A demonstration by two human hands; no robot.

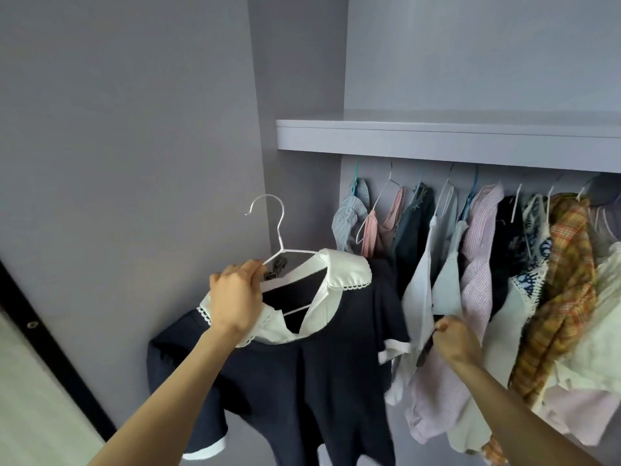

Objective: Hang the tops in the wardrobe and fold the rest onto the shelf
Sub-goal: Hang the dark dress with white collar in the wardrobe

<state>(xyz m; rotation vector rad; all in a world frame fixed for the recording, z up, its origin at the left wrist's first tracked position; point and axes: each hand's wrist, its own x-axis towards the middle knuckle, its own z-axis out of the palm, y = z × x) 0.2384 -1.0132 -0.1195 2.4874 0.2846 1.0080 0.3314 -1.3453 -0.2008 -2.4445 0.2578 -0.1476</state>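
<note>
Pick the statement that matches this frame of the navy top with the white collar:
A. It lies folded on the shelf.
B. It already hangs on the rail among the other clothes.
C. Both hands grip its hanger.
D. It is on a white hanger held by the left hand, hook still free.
D: the left hand grips the white hanger carrying the navy top, its hook in open air, left of the hung clothes.

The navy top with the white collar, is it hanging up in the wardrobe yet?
Not yet. The navy top with the white collar is on its white wire hanger, whose hook is free while the left hand holds it.
</note>
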